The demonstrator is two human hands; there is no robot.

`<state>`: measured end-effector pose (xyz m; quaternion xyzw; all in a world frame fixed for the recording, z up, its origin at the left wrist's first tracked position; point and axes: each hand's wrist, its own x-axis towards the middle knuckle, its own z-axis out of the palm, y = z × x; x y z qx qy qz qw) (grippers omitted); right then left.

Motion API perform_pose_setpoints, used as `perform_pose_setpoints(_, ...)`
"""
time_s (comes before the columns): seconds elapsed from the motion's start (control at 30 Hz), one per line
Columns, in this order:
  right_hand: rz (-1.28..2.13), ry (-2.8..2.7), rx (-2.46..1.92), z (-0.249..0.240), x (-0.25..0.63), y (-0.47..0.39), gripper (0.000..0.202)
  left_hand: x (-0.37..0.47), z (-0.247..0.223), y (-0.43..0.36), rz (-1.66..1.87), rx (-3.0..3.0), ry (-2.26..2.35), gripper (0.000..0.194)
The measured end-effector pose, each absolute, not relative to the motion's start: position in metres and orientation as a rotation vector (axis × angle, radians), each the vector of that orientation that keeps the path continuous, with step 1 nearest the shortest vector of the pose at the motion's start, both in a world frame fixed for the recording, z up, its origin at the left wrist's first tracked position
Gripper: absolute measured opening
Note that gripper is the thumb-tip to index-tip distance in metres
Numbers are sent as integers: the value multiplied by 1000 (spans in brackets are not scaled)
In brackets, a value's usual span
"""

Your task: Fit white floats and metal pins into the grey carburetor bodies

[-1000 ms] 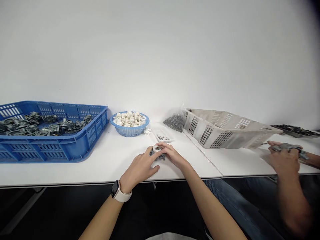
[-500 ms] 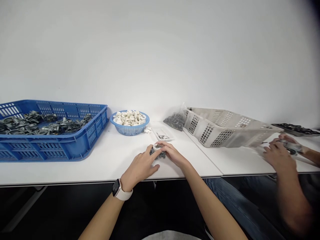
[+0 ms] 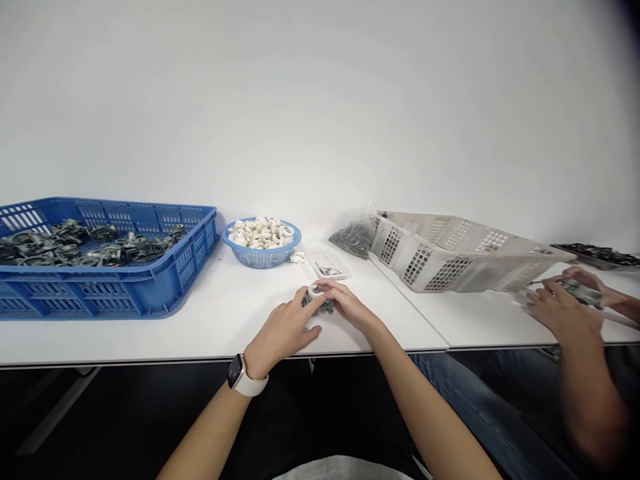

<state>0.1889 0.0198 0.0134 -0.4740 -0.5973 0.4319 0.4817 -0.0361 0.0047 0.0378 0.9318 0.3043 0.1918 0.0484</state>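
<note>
A small grey metal part with a white ring on top rests on the white table, between my two hands. My left hand, with a watch at its wrist, grips the part from the left, its thumb sticking out to the right. From the right, the fingers of my right hand close on the same part near the ring. Fingers cover much of the part. Just behind stands a shallow white tray holding small dark pieces.
A blue crate of grey metal parts stands left. Behind are a blue basket of white pieces, a clear bag of small dark pieces and a pale crate. At right, another person's hands hold a metal part.
The view has shifted slightly. Both my hands stay on the part, with hardly any change in their fingers. The other person's hands have moved a little.
</note>
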Motion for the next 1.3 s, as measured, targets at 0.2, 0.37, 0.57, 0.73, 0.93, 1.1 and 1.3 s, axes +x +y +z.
perform_pose_setpoints(0.2,1050,-1448,-1151,11,189,21,33,-37,38,4,586,2855,923,67)
perform_pose_setpoints(0.37,1052,-1452,-1169,12,189,20,32,-37,38,5,585,2857,920,65)
perform_pose_setpoints(0.57,1059,-1453,-1175,13,190,20,32,-37,38,5,599,2863,923,65)
perform_pose_setpoints(0.73,1053,-1460,-1173,13,190,19,32,-37,38,5,601,2866,931,66)
perform_pose_setpoints(0.93,1058,-1473,-1147,16,187,17,32,-40,38,5,606,2888,919,64)
perform_pose_setpoints(1.1,1045,-1493,-1127,16,187,17,33,-41,40,4,611,2892,909,61)
perform_pose_setpoints(1.3,1053,-1523,-1128,17,188,16,35,-42,41,4,620,2899,911,60)
